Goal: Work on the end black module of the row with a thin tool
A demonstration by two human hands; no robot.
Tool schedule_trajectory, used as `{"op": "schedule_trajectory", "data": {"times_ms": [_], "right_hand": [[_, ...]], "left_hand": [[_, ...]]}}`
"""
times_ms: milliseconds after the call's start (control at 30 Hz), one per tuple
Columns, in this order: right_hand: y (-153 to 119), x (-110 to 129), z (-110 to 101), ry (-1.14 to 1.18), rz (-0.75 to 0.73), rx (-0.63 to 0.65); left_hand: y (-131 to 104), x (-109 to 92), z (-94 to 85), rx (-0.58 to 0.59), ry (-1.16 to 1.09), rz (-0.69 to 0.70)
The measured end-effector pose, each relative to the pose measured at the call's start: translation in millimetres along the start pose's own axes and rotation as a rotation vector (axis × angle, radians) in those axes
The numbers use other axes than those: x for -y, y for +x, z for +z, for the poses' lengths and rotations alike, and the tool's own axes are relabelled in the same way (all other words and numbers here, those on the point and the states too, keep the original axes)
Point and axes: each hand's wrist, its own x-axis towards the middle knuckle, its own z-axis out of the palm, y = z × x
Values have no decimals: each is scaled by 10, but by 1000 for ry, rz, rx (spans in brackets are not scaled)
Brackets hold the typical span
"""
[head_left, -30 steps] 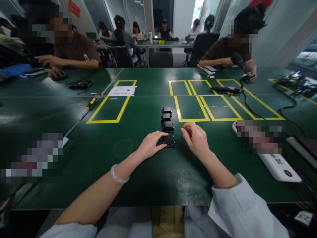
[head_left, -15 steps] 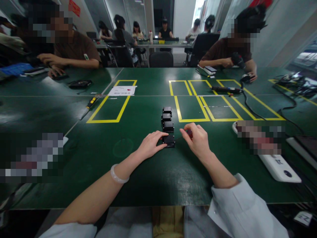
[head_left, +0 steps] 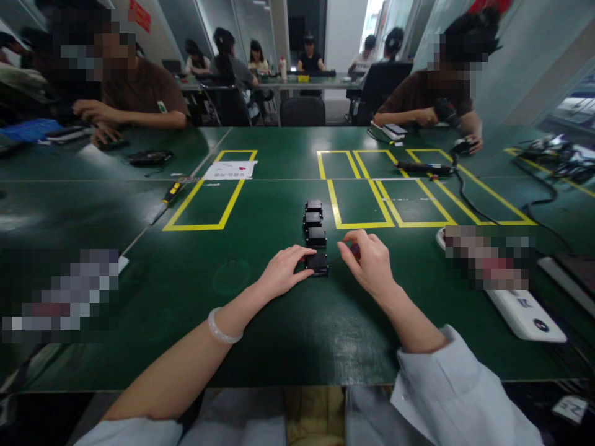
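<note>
- Left hand (head_left: 284,267): closed on the near black block (head_left: 318,264), with fingertips at its far left edge and thumb at its near left edge.
- Right hand (head_left: 369,257): fingers curled around a small dark red handle (head_left: 356,249), just right of the near black block and apart from it. The grip covers most of the handle.
- Near black block: flat on the green table (head_left: 274,353), nearest of four in a line.
- Other black blocks (head_left: 317,236): three, lined up on the far side of the near black block.
- Bracelet (head_left: 224,326): pale, on the left wrist.
- Tape outlines (head_left: 365,226): yellow, on the table to the left and right of the line.
- Screwdriver (head_left: 171,192): yellow and black handle, left.
- Paper (head_left: 230,170): white, far left, across part of the left tape outline.
- White device (head_left: 530,314): right, near; upper part pixelated.
- Black tool (head_left: 425,168): far right, lying across tape lines.
- Cables (head_left: 558,160): bundled, far right.
- Two persons: seated across the table, one far left (head_left: 149,93), one far right (head_left: 430,93).
</note>
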Motion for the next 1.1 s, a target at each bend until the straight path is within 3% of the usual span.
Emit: {"op": "schedule_trajectory", "data": {"times_ms": [1100], "right_hand": [[4,6,13,31,48,28]], "left_hand": [[-3,33,22,-13,-11,11]]}}
